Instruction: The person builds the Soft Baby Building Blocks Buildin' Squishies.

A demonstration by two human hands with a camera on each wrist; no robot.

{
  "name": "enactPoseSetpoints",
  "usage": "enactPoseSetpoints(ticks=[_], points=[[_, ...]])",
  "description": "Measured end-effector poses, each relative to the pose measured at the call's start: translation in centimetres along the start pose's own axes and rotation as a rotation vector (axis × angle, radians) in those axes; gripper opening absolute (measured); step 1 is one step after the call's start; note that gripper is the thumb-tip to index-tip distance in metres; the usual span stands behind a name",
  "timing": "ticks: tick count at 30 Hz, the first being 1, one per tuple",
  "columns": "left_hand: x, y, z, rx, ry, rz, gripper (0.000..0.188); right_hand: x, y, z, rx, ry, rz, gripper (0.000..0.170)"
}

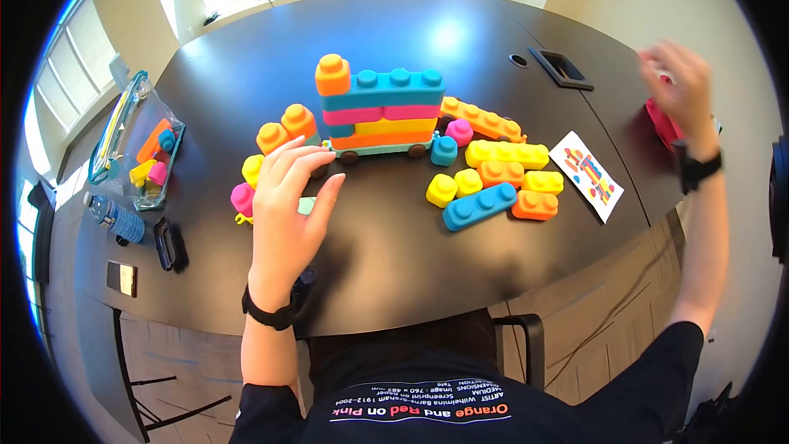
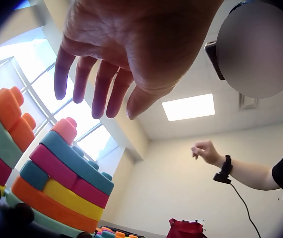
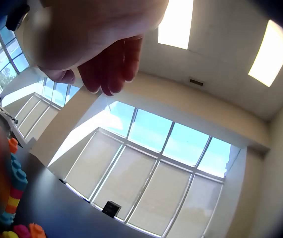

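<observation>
My left hand hovers above the near side of the table, its fingers spread and nothing in them. In the head view its fingertips overlap the left end of a toy block train, stacked in teal, pink, yellow and orange with one orange block on top. The left wrist view shows the fingers loosely bent, apart from that stack. Off to the far right, my right hand is raised near a red bag. Its fingers curl loosely in the right wrist view, and no object shows in them.
Loose blocks lie right of centre, beside a printed picture card. At the left are a clear bag of blocks, a water bottle, a dark case and a phone. A socket box sits at the back right.
</observation>
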State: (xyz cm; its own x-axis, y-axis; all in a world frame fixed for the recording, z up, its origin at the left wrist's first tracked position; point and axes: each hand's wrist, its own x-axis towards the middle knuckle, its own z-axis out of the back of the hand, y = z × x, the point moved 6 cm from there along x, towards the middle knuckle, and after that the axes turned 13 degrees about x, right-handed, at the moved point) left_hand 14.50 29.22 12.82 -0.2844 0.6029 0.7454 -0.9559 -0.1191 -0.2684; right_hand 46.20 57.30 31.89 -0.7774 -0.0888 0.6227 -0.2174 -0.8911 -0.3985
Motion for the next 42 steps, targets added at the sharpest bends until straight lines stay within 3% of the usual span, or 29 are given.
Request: enactPoseSetpoints(ticks=[4,8,11,13,18,21,26,28,30,34,35,36,39,42], points=[[-0.3,0.6,0.1,-0.017,-0.009,0.017,0.023,2.7,2.4,-14.6,0.271,0.217,-0.001,0.022],[-0.8,0.9,0.9,0.008,-0.001,0.037,0.025,0.2,3.8,-27.5,0.296,0.634,-0.205,0.034],[-1.3,1.2,1.4,0.009,0.002,0.048,0.025,-1.4,4.1,-32.0,0.347,0.889,-0.412,0.056],[-1.6,1.6,1.3,-0.001,0.013,0.065,0.026,-2.2,4.1,-33.5,0.330,0.979,-0.459,0.058],[-1.9,1.8,1.4,0.006,0.014,0.076,0.027,-4.3,3.2,-35.1,0.416,1.060,-0.518,0.058],[-2.0,1.7,1.5,0.009,0.009,0.073,0.027,-4.0,2.2,-32.9,0.462,0.801,-0.598,0.044],[-2.3,2.1,1.9,-0.006,0.006,0.084,0.027,-4.7,-0.6,-25.8,0.823,0.235,-0.824,0.061],[-2.6,2.5,1.9,0.009,-0.006,0.106,0.027,-3.9,2.3,-21.6,0.874,0.150,-0.853,0.061],[-2.8,2.4,1.9,0.026,-0.006,0.097,0.027,-3.3,5.6,-18.5,1.011,0.032,-0.748,0.060],[-3.5,2.7,1.1,-0.081,0.066,0.211,0.026,-2.1,13.9,-14.9,0.904,0.016,-0.453,0.061],[-3.7,2.8,0.8,-0.145,0.087,0.237,0.027,-2.5,15.5,-15.5,0.938,0.036,-0.473,0.059],[-3.9,2.7,0.7,-0.144,0.090,0.240,0.027,-2.1,17.5,-15.3,0.876,0.075,-0.350,0.061],[-4.7,2.9,-0.4,-0.339,0.193,0.321,0.039,-1.8,22.9,-16.6,0.847,0.293,-0.216,0.068],[-5.0,1.8,-0.5,-0.203,0.340,0.165,0.052,-2.5,26.5,-18.6,0.854,0.430,-0.118,0.066]])
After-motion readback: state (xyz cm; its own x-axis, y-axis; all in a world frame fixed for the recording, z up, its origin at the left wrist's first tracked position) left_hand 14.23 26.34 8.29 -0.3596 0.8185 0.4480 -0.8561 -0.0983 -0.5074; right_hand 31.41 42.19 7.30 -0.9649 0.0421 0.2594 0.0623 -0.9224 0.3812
